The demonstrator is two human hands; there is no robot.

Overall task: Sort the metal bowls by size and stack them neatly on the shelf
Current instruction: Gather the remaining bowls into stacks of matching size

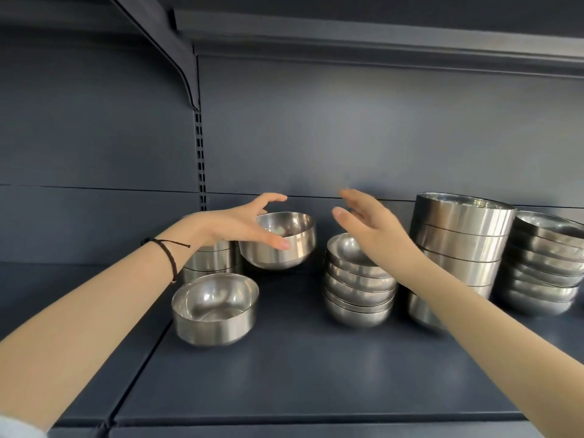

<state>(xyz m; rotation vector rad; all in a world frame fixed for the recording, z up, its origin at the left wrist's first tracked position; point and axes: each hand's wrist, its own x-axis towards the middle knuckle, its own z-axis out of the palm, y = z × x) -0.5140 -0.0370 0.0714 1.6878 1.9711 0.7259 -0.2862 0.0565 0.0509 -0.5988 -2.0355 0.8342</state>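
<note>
The left hand (240, 226) spreads its fingers around a tilted bowl (279, 240) at twelve o'clock. The right hand (376, 229), at one o'clock, hovers with fingers apart.

I am reaching both bare forearms forward and up, using the tilted bowl (278, 240) as my mark. My left hand (240, 224) is curling at the bowl's left side, thumb lying against its near wall, index finger arching over its rim, fingers spread wide rather than clamped. A dark braided bracelet (167, 252) is circling my left wrist. My right hand (376, 229) is hovering to the right of the bowl, apart from it, palm turned leftward, fingers extended and loosely parted.
</note>
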